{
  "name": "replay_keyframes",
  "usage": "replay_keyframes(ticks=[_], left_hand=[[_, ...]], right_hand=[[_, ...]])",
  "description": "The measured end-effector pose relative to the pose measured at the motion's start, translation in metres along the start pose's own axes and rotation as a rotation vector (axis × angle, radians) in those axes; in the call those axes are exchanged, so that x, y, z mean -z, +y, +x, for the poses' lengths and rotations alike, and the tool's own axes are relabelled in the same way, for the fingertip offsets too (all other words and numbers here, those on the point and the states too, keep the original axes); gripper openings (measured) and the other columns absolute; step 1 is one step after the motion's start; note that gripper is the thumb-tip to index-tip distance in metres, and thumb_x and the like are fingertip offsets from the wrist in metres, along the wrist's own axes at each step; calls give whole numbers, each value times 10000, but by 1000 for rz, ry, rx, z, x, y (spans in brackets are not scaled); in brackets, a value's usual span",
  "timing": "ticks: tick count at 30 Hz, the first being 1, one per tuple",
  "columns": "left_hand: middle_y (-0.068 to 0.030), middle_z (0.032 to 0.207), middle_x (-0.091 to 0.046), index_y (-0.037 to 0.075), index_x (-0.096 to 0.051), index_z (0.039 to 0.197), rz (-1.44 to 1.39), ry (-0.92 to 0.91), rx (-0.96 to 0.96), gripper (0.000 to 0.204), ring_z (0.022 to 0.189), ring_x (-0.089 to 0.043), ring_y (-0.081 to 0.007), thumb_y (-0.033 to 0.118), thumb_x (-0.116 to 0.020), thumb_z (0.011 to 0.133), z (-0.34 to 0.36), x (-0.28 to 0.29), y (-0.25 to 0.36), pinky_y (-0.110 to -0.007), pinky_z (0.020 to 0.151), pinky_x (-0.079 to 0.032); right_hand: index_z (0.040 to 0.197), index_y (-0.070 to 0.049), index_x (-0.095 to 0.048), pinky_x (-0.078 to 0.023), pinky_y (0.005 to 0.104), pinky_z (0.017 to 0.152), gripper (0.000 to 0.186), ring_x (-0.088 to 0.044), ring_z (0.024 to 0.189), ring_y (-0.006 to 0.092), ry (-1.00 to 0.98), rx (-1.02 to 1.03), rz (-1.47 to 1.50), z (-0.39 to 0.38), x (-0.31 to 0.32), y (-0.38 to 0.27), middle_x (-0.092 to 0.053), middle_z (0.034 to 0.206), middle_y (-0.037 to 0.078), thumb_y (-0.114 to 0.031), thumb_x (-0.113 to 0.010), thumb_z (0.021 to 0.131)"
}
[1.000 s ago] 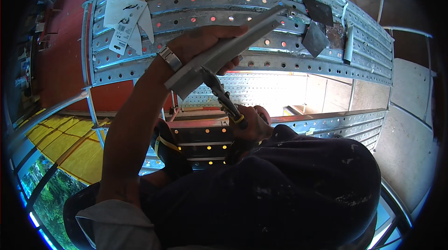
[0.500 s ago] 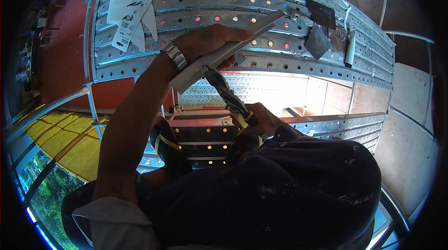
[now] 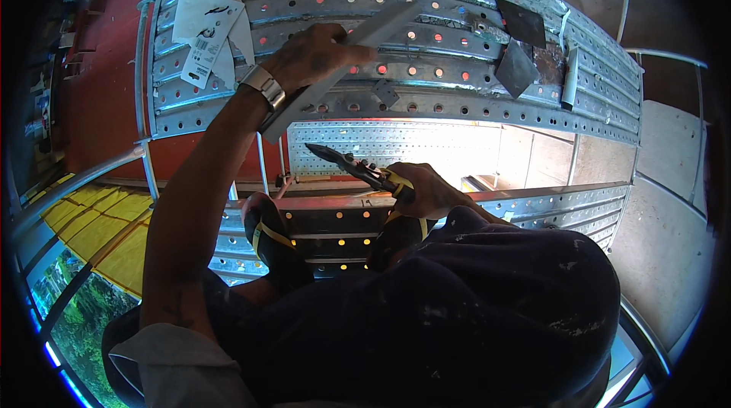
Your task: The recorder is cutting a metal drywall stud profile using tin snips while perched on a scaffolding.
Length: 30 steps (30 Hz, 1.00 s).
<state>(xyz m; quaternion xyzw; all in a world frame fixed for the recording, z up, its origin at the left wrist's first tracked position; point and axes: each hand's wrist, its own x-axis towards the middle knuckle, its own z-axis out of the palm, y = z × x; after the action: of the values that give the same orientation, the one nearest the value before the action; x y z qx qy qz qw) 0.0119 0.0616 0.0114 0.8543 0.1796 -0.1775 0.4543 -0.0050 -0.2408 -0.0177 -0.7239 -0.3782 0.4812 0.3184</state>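
My left hand [image 3: 316,56], with a metal watch on its wrist, is closed round a long grey metal profile [image 3: 387,23], which slants from lower left to upper right over the perforated metal planks. In my right hand [image 3: 426,187], low and to the right of the profile, are tin snips [image 3: 343,160] with yellow-and-black handles. Their dark jaws point up and left, apart from the profile. A small grey offcut of metal [image 3: 385,94] lies near the front edge of the planks [image 3: 487,108].
White paper pieces and a printed card [image 3: 199,59] lie on the planks at left. Two dark square plates [image 3: 518,69] and a pale tube [image 3: 570,81] lie at right. Scaffold rails [image 3: 148,172] flank the planks; a gap lies before their front edge. Yellow sheeting [image 3: 106,221] hangs lower left.
The tin snips have come off the profile and moved down toward me, their jaws swinging left. My left hand has shifted the profile up and left, uncovering the small offcut.
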Motion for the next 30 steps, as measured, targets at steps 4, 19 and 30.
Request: replay_keyframes(ticks=[4, 19, 30], left_hand=[[-143, 754, -619, -13, -666, 992, -384, -91, 106, 643, 724, -622, -235, 576, -688, 735, -5, 11, 13, -390, 617, -447], [-247, 920, -670, -43, -648, 1093, 127, 32, -215, 715, 865, -667, -344, 547, -740, 699, -9, 3, 15, -406, 796, -503], [-266, 1058, -649, -40, -558, 1234, 255, 59, -317, 734, 977, -648, -363, 431, -764, 710, -26, -2, 25, -402, 875, -485]], right_hand=[[1078, 26, -571, -510, 371, 757, 455, -663, 839, 249, -47, 4, 15, 0, 11, -7, -669, 882, 144, -66, -708, 654], [999, 16, -583, -520, 348, 691, 429, -657, 736, 229, -216, 20, 130, 16, 14, 5, -665, 814, 133, -120, -742, 624], [1036, -14, -590, -504, 410, 750, 413, -633, 853, 331, -173, -89, 29, 16, 33, -14, -637, 909, 179, -100, -669, 640]])
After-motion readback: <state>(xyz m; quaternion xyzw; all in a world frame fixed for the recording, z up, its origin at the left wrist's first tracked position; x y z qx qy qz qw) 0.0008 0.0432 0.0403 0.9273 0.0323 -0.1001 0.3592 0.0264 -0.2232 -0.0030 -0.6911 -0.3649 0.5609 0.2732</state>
